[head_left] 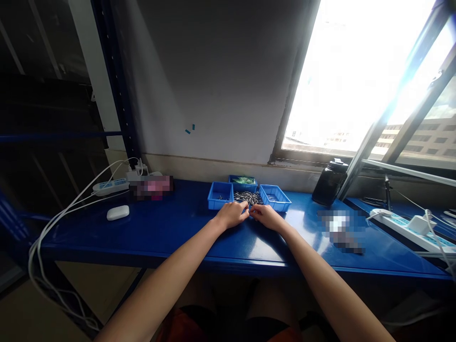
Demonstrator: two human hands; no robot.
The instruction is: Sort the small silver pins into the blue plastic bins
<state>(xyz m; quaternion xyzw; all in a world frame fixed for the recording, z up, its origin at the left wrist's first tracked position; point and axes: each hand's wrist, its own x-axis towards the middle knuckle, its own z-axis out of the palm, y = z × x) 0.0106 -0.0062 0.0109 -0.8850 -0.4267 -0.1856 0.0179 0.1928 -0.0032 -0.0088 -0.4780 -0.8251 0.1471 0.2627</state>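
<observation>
A pile of small, thin metal pieces [248, 197], dark and silvery, lies on the blue table between two blue bins. In front of the pile, my left hand [233, 214] and my right hand [265, 216] almost meet, fingers pinched together. Whatever the fingertips hold is too small to make out. Beside my left hand stands the left blue bin [220, 205] with a few dark small pieces in it. The right blue bin [280, 206], behind my right hand, has some thin silvery pieces inside. Behind the pile, a third blue bin [231, 179] contains a green bag [244, 180].
A white rounded case [118, 213] and a power strip [110, 186] with white cables are on the left. To the right are a dark bottle [330, 183], a blurred-out item [342, 230] and another power strip [409, 230]. The table's front edge [245, 266] runs below my forearms.
</observation>
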